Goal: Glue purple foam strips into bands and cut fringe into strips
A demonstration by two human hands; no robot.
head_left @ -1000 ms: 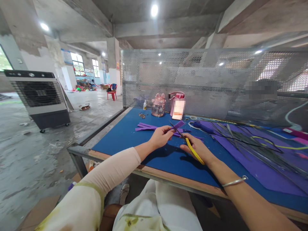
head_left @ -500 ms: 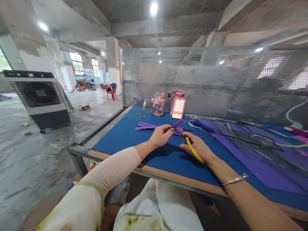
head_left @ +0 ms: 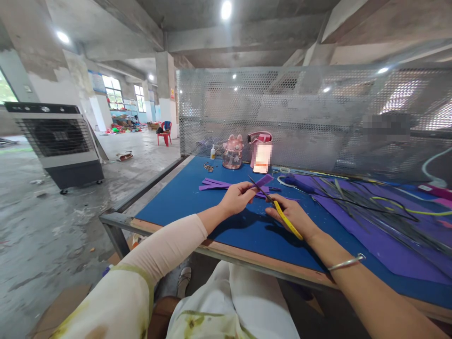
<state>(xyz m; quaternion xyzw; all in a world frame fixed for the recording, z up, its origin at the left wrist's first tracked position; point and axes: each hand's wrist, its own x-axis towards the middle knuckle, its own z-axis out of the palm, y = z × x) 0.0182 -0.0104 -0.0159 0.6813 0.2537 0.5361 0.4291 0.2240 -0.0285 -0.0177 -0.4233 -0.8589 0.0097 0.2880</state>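
Observation:
My left hand [head_left: 237,197] is closed in a pinch on a purple strip [head_left: 264,181], whose free end points up and to the right. In my right hand [head_left: 291,216] is a pair of yellow-handled scissors [head_left: 286,220], fingers wrapped about the handles. The dark blades reach up and left, at the strip close to my left fingertips; whether they bite into it I cannot tell. Behind my left hand several more purple strips [head_left: 212,184] lie crossed on the blue tabletop [head_left: 176,202].
A pink clear bottle [head_left: 232,153], a small white bottle [head_left: 212,151] and a lit phone [head_left: 261,159] stand along the back, before a perforated metal screen [head_left: 303,108]. At right, dark thin strips [head_left: 367,212] cover a purple sheet [head_left: 381,256]. An air cooler [head_left: 56,141] stands at left.
The scissors and my right hand have shifted very slightly to the right, and the handles look a little more spread. My left hand keeps its hold on the strip.

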